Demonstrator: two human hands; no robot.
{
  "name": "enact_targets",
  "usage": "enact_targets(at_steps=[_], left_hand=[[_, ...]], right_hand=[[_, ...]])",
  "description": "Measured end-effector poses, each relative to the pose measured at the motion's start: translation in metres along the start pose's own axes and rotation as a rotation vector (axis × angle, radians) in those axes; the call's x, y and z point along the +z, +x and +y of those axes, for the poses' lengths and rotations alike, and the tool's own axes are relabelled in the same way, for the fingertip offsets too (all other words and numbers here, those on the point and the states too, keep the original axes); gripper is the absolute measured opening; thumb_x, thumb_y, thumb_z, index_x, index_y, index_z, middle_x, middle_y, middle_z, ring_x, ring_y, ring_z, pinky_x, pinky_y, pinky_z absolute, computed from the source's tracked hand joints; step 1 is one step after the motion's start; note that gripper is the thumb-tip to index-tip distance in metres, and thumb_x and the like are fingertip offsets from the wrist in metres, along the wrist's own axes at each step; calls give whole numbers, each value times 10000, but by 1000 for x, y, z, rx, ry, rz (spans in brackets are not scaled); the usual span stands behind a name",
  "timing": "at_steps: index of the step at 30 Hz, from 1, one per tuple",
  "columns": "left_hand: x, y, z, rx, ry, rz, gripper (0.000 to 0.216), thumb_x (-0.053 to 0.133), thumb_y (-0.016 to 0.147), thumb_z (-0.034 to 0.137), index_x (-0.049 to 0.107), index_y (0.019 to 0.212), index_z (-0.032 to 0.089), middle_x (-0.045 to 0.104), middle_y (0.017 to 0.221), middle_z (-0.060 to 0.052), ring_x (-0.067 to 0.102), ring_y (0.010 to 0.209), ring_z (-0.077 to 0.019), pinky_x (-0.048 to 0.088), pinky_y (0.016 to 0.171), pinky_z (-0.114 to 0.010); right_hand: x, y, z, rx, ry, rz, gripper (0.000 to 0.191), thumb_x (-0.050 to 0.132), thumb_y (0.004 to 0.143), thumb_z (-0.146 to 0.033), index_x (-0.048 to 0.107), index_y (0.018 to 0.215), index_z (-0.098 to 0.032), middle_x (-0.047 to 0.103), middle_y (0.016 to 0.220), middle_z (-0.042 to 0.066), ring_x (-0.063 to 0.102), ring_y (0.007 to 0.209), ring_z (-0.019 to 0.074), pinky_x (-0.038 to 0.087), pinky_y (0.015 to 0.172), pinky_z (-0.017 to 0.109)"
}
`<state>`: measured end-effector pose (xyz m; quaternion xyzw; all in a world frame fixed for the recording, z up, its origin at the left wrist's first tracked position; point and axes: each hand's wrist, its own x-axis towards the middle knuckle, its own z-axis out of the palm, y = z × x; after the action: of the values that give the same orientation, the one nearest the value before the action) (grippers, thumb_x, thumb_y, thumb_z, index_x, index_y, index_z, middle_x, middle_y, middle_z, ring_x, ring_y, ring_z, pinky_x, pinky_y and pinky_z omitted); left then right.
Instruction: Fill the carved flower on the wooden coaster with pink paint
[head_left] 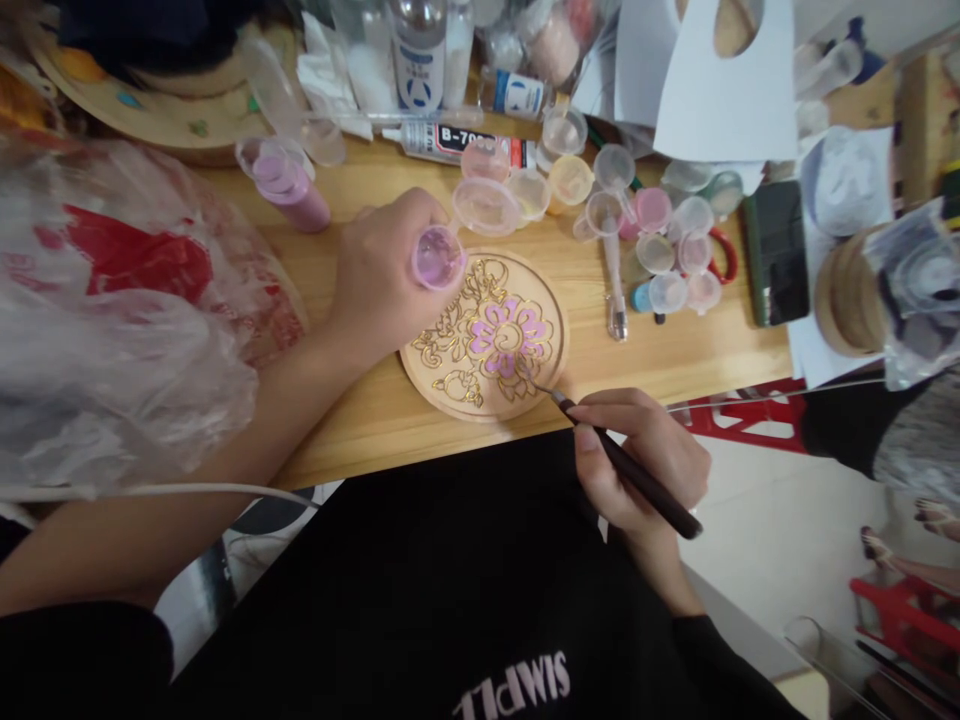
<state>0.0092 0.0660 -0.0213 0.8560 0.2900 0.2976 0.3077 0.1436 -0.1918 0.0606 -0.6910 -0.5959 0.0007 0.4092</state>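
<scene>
Left hand [382, 275], centre of the frame, closed around a small clear pot of lilac paint [437, 257], tilted with the open mouth toward the camera, held just above the upper left edge of a round wooden disc [484, 335]. Right hand [641, 460], lower right of centre, closed in a pen grip on a dark-handled fine tool [626, 465], thin tip [544, 390] resting at the disc's lower right rim. Disc flat on the wooden surface [675, 350], near its front edge, patterned with gold outlines and a flower at the middle filled in lilac.

Just above the disc, a cluster of small clear pots [570, 180] with pale pink, yellow and peach contents, some with hinged lids open. To the right of the disc, more small pots [667, 260] in pink and white, and a slim clear pen-like stick [613, 285] lying upright in the frame. Upper middle, a tube of glue [450, 142] on its side, with taller bottles [416, 50] behind. Upper left, a lilac-filled container [289, 190] tipped over, and a crumpled clear plastic bag [127, 310] with red print filling the left side. Right of the frame, a dark phone [776, 250] lying flat, beside a stack of blank wooden discs [847, 290]. Upper right, white paper sheets [720, 80]. Bottom of the frame, a black garment [450, 600] with pale lettering.
</scene>
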Motion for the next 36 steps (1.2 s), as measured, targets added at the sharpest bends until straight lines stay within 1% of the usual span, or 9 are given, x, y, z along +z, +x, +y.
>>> enact_targets(at_steps=[3, 7, 15, 20, 23, 28, 31, 34, 36], left_hand=[[2, -1, 1, 10, 22, 8, 294, 866, 863, 228, 586, 926, 292, 783, 971, 14, 768, 930, -252, 612, 932, -423], [7, -1, -2, -2, 46, -5, 310, 891, 872, 265, 593, 953, 285, 774, 968, 15, 761, 940, -247, 608, 970, -427], [6, -3, 0, 18, 32, 2, 283, 854, 859, 177, 622, 981, 283, 769, 982, 14, 753, 942, -242, 592, 937, -421], [12, -1, -3, -31, -30, 1, 310, 896, 913, 283, 589, 957, 284, 745, 939, 8, 751, 959, -250, 582, 1002, -440], [8, 0, 1, -32, -44, 0, 359, 917, 910, 348, 563, 916, 285, 740, 912, 5, 755, 929, -257, 589, 977, -453], [0, -3, 10, 22, -33, 6, 289, 856, 906, 288, 567, 912, 292, 757, 929, 6, 769, 921, -264, 582, 932, -445], [4, -3, 5, 37, -33, 24, 272, 841, 901, 277, 572, 939, 294, 753, 929, 11, 754, 911, -248, 567, 920, -431], [9, 0, -6, 65, -43, 39, 344, 892, 823, 288, 567, 934, 287, 742, 872, 27, 679, 796, -208, 540, 847, -406], [11, 1, -10, 95, -46, 44, 333, 886, 799, 271, 578, 925, 284, 745, 855, 32, 640, 751, -188, 522, 798, -391]], right_hand=[[0, 0, -2, 42, -11, -14, 168, 695, 927, -111, 722, 962, -273, 829, 817, 14, 805, 664, 190, 600, 530, 275], [1, 0, -1, 31, 7, -13, 162, 701, 932, -116, 730, 965, -272, 824, 808, 8, 804, 669, 188, 610, 555, 274], [2, 2, 3, -1, 4, -11, 181, 688, 907, -112, 745, 947, -279, 826, 783, -1, 777, 610, 188, 586, 495, 280], [2, 3, 3, -24, -4, -13, 200, 682, 898, -98, 731, 951, -285, 822, 778, -9, 782, 612, 188, 588, 513, 281], [0, 2, 1, 0, -31, -41, 194, 672, 911, -102, 720, 943, -287, 820, 783, -10, 767, 596, 183, 595, 528, 288], [-2, 1, -1, 14, -24, -39, 173, 670, 922, -113, 706, 920, -281, 813, 777, -8, 775, 618, 183, 577, 522, 283], [-3, 2, -2, 26, -7, -33, 197, 662, 905, -85, 715, 907, -275, 812, 773, -13, 772, 614, 171, 566, 511, 268], [-3, 0, -1, 48, 39, -16, 200, 673, 888, -79, 731, 890, -270, 807, 764, -19, 760, 597, 162, 564, 513, 260], [-3, -3, 2, 72, 63, 6, 190, 689, 888, -91, 747, 889, -272, 813, 770, -18, 766, 605, 172, 571, 515, 270]])
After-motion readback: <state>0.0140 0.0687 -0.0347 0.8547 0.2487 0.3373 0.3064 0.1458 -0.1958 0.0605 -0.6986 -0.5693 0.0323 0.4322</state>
